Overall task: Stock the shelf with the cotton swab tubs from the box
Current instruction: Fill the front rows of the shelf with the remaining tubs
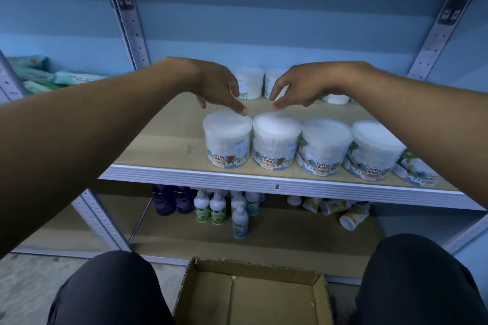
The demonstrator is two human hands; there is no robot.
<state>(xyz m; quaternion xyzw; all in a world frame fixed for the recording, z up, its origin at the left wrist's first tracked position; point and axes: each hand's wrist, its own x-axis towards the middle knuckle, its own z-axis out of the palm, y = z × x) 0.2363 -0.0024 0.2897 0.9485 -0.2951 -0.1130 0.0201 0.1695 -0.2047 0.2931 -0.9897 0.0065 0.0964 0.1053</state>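
Note:
Several clear cotton swab tubs stand in a row along the front of the wooden shelf, more behind at the back. My left hand hovers over the leftmost front tub, one fingertip at its lid's rear rim. My right hand hangs above the second tub, fingertips just over its lid. Both hands have relaxed, loosely bent fingers and hold nothing. The cardboard box sits on the floor between my knees, and its visible inside shows no tubs.
Perforated metal uprights flank the shelf bay. Pump bottles and toppled small bottles fill the lower shelf. Green packets lie on the neighbouring shelf at left. The left part of the wooden shelf is bare.

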